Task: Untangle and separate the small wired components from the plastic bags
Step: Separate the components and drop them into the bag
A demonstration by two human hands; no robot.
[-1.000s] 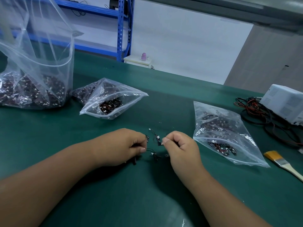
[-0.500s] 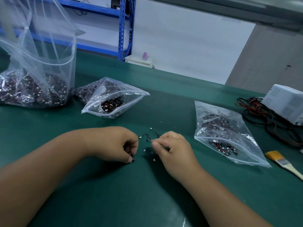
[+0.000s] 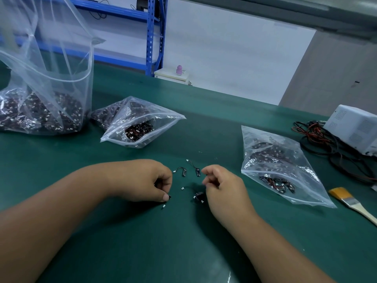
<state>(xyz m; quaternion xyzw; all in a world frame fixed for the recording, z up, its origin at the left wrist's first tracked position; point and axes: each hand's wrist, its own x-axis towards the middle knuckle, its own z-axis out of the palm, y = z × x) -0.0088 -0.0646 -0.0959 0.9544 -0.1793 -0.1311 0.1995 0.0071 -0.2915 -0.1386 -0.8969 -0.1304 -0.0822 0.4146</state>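
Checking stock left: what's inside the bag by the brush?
The bag holds a tangle of dark wired components with red leads and white connectors. More sits higher up, blurred by crinkled plastic; count unreadable.

Held both forearms in from the near side, hands close. Pinched a small wired component under the left hand thumb, fingers curled. Curled the right hand loosely; grip unclear.

Open mat lay between your forearms. Wired components obstructed ahead, flanked by the centre bag and right bag.
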